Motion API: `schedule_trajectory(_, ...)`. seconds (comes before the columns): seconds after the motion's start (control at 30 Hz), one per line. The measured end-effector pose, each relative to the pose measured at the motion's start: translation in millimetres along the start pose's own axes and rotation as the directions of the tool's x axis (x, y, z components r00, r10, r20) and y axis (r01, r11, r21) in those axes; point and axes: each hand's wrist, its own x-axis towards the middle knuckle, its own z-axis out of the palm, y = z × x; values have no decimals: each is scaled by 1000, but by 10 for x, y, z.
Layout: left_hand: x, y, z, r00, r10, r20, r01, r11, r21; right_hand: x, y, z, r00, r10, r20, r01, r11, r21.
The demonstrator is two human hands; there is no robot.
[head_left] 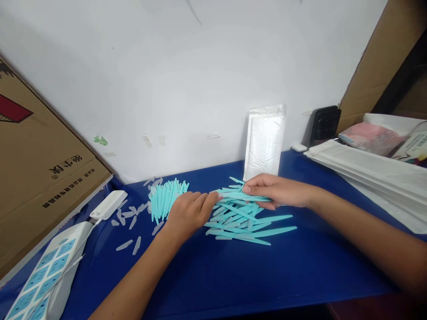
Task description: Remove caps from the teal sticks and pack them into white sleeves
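My right hand (273,190) is closed round several turquoise eyebrow razors (231,194), which point left. My left hand (191,211) is closed too, its thumb and forefinger pinching the left end of what the right hand holds; the fingertips partly hide that end. Below both hands lies a loose, crisscrossed pile of the same razors (247,229), with greyish covers on their blade ends. Left of my left hand, more turquoise razors (164,199) lie side by side in a row. Loose translucent blade covers (124,245) are scattered farther left.
A white power strip (63,238) and a white charger-like block (109,204) are on the left of the blue table (267,280), beside a cardboard box (43,164). A silvery padded envelope (265,142) leans on the wall. White envelopes (367,169) are stacked at right.
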Motion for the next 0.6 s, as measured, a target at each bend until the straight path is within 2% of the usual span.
schedule_trajectory(0.07,-3,21,13,990,95,-101,-93,995,28,4,0,29,1000,-5,23,4,1000,12)
schedule_trajectory(0.2,-22,56,39,914,275,-298,-251,961,119,5,-11,80,997,-27,79,25,999,19)
schedule_trajectory(0.27,-25,80,38,889,310,-338,-288,951,115,8,-11,96,994,-49,100,48,999,17)
schedule_trajectory(0.4,-21,146,49,882,316,-349,-325,945,34,16,-12,121,989,-84,121,84,996,6)
schedule_trajectory(0.5,-37,166,117,903,224,-367,-270,959,-80,3,-40,114,994,-82,73,85,996,-34)
schedule_trajectory(0.53,-46,162,147,921,133,-367,-204,966,-161,-5,-51,101,995,-89,33,91,994,-53)
schedule_trajectory(0.57,-53,153,176,940,-8,-340,-90,958,-272,-13,-62,83,995,-102,-18,100,992,-77)
schedule_trajectory(0.6,-56,139,201,943,-189,-275,66,914,-400,-19,-69,62,990,-117,-75,109,989,-102)
